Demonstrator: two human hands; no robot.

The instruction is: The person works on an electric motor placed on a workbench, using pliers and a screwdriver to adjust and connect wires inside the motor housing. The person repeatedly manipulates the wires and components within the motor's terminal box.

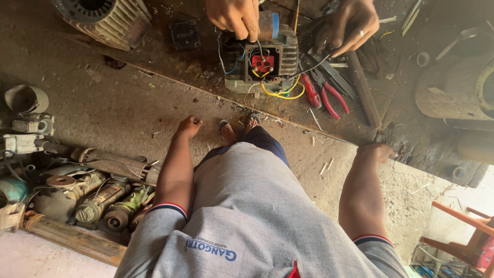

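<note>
Right hand (pixel 378 152) at bench edge (pixel 411 154) — motor (pixel 288 51) ahead-left (co-worker's hand (pixel 234 18) on it).

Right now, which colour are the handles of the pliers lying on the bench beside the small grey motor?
Red handles on the pliers, clearest in the head view.

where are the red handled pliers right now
In the head view the red-handled pliers lie on the dirty workbench, right of the electric motor with the yellow wires, below a co-worker's hand holding a black wire.
</note>
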